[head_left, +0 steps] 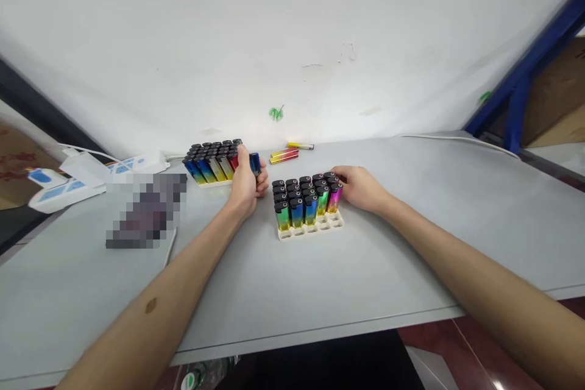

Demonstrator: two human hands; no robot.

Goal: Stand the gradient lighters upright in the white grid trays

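My left hand (248, 183) is closed around a blue lighter (255, 163), beside the right end of a rack of lighters (208, 169) at the back left. A second rack (311, 231), pale and with round-cornered slots, stands in the middle of the table. Upright lighters with black tops (297, 212) in green, blue and pink fade to yellow at their bases; slots along the front edge hold none. At this rack's right side, my right hand (359, 187) has its fingers curled by the pink lighter (334, 198); its fingertips are mostly hidden behind the lighters.
Loose red and yellow lighters (284, 155) lie near the wall. On the left are a blurred dark item (148, 210), white and blue power strips (61, 192) and cables. A blue metal frame (516, 103) rises at the right. A bottle (201, 375) is below the table edge.
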